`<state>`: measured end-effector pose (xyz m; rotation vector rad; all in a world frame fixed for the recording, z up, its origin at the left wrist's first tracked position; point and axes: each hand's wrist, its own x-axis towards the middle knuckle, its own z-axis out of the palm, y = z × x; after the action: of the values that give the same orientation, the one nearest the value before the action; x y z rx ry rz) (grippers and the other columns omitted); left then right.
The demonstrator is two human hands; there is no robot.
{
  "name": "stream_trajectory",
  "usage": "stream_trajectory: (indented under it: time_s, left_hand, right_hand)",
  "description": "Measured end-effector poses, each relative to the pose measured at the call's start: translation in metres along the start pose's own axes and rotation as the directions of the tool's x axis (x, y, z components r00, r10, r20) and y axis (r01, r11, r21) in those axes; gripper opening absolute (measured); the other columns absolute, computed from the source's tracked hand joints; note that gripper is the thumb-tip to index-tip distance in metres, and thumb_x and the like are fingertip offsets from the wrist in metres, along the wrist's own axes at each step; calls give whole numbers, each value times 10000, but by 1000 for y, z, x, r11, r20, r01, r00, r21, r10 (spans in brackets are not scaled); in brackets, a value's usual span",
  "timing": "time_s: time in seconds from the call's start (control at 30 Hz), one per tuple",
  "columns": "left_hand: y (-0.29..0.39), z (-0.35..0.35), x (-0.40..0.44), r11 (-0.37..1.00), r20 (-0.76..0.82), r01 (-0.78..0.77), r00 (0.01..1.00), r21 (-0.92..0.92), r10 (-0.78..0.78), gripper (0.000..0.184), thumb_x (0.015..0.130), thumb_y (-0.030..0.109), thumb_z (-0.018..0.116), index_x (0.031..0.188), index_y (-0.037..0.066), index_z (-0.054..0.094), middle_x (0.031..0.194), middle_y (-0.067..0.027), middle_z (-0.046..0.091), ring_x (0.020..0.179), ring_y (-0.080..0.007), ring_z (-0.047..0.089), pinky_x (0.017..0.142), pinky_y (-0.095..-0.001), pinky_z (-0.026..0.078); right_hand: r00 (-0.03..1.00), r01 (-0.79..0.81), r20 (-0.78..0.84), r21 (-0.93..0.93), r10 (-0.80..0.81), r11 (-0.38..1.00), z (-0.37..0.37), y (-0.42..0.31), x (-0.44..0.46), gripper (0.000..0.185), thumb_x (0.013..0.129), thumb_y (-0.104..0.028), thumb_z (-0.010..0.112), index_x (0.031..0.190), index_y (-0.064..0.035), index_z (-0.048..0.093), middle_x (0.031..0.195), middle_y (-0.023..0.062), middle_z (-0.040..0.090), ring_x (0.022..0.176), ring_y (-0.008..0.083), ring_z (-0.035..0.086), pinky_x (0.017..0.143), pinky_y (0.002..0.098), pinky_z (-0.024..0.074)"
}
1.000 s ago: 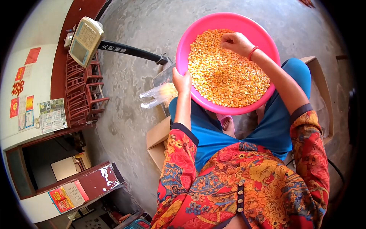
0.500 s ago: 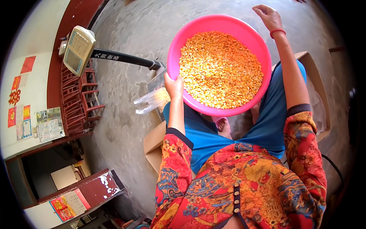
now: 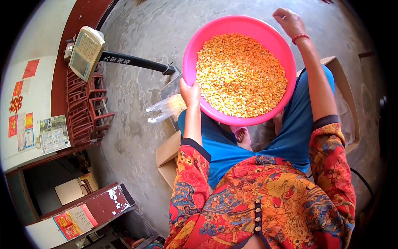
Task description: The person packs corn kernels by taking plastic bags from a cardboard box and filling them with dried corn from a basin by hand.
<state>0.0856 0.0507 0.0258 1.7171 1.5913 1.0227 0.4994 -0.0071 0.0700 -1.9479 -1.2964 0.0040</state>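
Observation:
A round pink basin (image 3: 286, 45) full of loose yellow-orange corn kernels (image 3: 242, 74) rests over my knees. My left hand (image 3: 190, 93) grips its left rim, thumb on the inside. Beyond the upper right rim, my right hand (image 3: 289, 21) is raised over the floor, apart from the basin. Its fingers are bent and pressed together; whatever they may hold is too small to make out. A red bracelet circles that wrist.
A scale display (image 3: 87, 53) on a black post stands at the left, above a platform beside a plastic bag (image 3: 166, 108). Cardboard boxes (image 3: 168, 159) flank my legs. Red wooden chairs (image 3: 89, 106) are stacked by the wall.
My right hand has moved from above the kernels to the right, out past the basin's rim. My left hand has stayed on the rim. The view has shifted slightly.

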Motion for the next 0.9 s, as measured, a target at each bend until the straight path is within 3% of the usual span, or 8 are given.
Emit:
stream_trajectory:
  time_s: [0.13,0.2,0.33,0.4,0.5,0.6,0.63,0.9]
  left_hand:
    - [2,0,-1,1000,0,14,1000,18,-14,205,699,53,554,898,17,521,821,-156,616,786,-293,616,718,-364,463]
    - [3,0,-1,1000,0,13,1000,13,-13,204,698,52,554,896,18,520,817,-154,615,782,-291,615,716,-363,463]
    - [6,-1,-2,1000,6,9,1000,16,-9,205,694,45,549,895,21,517,814,-148,611,781,-284,614,716,-357,461]
    - [8,-2,-3,1000,6,8,1000,8,-8,206,693,43,547,895,20,515,814,-146,610,781,-281,613,717,-355,461]
    - [8,-2,-3,1000,8,6,1000,-4,-6,209,689,40,544,894,19,512,814,-144,609,779,-278,611,719,-351,459]
    - [10,-2,-3,1000,4,9,1000,0,-9,209,686,39,542,892,18,511,813,-142,607,775,-278,609,718,-352,457]
    - [10,-2,-4,1000,1,10,1000,6,-10,207,686,39,541,890,18,512,812,-142,607,772,-280,608,717,-354,457]
    - [3,0,-1,1000,-2,8,1000,-21,-8,184,690,43,534,872,16,515,804,-152,607,774,-286,609,714,-361,456]
  right_hand:
    - [981,90,149,215,-123,973,14,-55,-20,87,774,-131,606,844,-87,635,798,62,610,689,185,585,661,300,483]
    - [896,335,194,298,-401,894,37,-67,-31,78,761,-111,607,827,-77,632,807,70,602,704,210,586,665,314,488]
    - [753,357,484,267,-445,895,66,-97,-66,136,766,-111,588,895,-87,623,849,90,572,775,262,594,698,376,488]
    - [707,347,571,234,-417,908,76,-106,-76,182,759,-123,586,937,-109,620,928,101,587,875,271,589,778,397,480]
    - [649,403,619,214,-443,890,94,-106,-91,139,745,-125,553,869,-111,615,902,96,591,838,294,591,718,410,483]
    - [655,390,618,214,-433,895,102,-103,-94,73,732,-135,553,770,-85,590,827,95,595,782,289,593,674,407,479]
    - [704,371,550,256,-450,893,102,-100,-94,63,722,-131,555,709,-69,563,736,101,592,730,287,590,648,399,473]
    - [776,294,489,277,-398,915,96,-93,-76,104,778,-144,525,712,-74,565,662,99,588,683,286,590,627,406,466]
